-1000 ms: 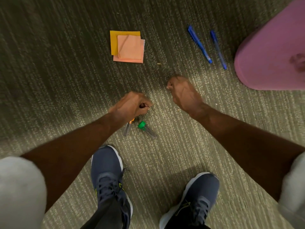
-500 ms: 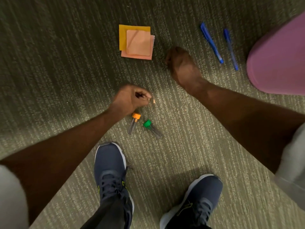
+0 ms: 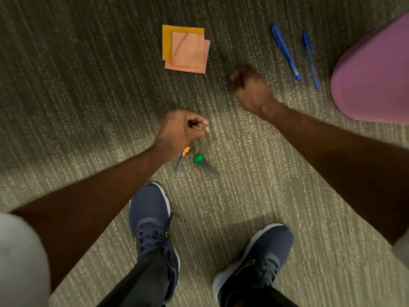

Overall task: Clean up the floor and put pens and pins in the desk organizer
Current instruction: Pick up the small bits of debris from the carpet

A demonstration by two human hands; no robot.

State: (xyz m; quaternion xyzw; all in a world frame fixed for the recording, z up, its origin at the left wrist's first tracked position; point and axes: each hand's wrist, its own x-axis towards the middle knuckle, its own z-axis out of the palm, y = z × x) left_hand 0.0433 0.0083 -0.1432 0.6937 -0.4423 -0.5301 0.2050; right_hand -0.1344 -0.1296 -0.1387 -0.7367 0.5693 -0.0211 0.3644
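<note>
My left hand hangs over the carpet with its fingers closed on small pins; an orange pin tip pokes out at the fingertips. Just below it lie two clear tubes, one with an orange cap and one with a green cap. My right hand is curled into a fist above the carpet, right of the sticky notes; I cannot tell what is inside it. Two blue pens lie side by side at the upper right, beyond the right hand.
A stack of orange and pink sticky notes lies on the grey-green carpet at top centre. A pink rounded object fills the right edge next to the pens. My two dark blue shoes stand at the bottom.
My right hand went up toward the sticky notes, then drew back a little toward the right. My left hand lifted slightly off the tubes, still closed on pins.
</note>
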